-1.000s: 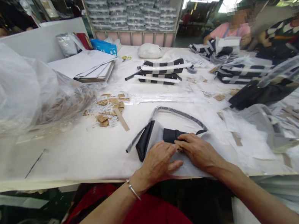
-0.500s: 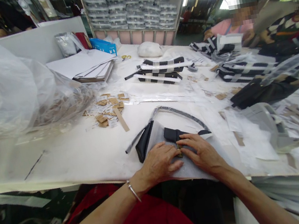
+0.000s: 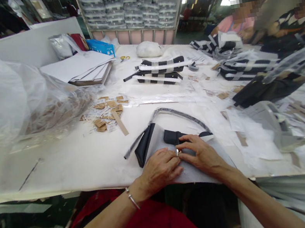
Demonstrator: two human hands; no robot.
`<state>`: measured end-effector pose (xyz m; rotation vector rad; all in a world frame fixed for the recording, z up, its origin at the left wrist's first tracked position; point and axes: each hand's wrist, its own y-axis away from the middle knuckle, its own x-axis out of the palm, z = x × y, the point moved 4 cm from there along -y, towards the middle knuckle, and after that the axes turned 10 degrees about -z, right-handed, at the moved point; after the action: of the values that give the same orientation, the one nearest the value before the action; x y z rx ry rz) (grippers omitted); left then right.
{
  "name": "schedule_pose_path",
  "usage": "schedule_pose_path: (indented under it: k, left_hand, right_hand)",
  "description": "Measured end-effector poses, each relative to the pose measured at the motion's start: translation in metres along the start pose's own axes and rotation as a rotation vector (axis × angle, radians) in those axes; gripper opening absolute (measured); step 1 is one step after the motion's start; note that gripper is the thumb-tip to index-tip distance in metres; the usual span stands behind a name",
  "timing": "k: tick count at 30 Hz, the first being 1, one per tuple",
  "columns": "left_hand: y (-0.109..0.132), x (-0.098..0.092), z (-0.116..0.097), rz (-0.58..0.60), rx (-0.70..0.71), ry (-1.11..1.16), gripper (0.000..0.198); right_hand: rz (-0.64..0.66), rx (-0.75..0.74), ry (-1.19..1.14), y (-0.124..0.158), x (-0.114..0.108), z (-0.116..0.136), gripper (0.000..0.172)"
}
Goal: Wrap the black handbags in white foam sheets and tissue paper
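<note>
A black handbag (image 3: pixel 145 145) lies at the table's front edge, its front largely covered by a sheet of white wrapping paper (image 3: pixel 157 140). Its handle (image 3: pixel 180 110), wrapped in clear film, arches away from me. A dark flap strap (image 3: pixel 171 136) crosses the top, and below it a small shiny metal clasp (image 3: pixel 178 152) shows between my fingertips. My left hand (image 3: pixel 161 168) rests on the paper, fingers curled and closed at the clasp's left side. From the right, my right hand (image 3: pixel 201 156) pinches the clasp with thumb and fingers; the fingertips partly hide it.
Brown paper tags (image 3: pixel 109 111) lie in a pile beyond the bag. Black-and-white wrapped bags (image 3: pixel 159 71) stand farther back. At left is a large plastic bag (image 3: pixel 4 96); at right, a grey tape dispenser (image 3: pixel 275 127) and paper scraps. Co-workers sit at the far right.
The whole view has shifted slightly, so things sit a little farther left. Both hands stay at the clasp, which now catches the light and looks brighter.
</note>
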<state>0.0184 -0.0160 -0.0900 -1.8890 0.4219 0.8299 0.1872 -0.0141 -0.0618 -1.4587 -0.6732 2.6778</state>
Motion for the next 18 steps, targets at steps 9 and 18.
schedule_pose_path:
  k: [9, 18]
  left_hand:
    - [-0.006, -0.001, 0.000, 0.017, -0.005, -0.008, 0.016]
    - [-0.008, 0.007, 0.002, 0.122, -0.052, -0.077, 0.014]
  right_hand:
    - [0.064, 0.093, 0.030, -0.005, 0.005, -0.005, 0.014]
    - [-0.073, -0.075, 0.028, 0.008, 0.009, -0.008, 0.014]
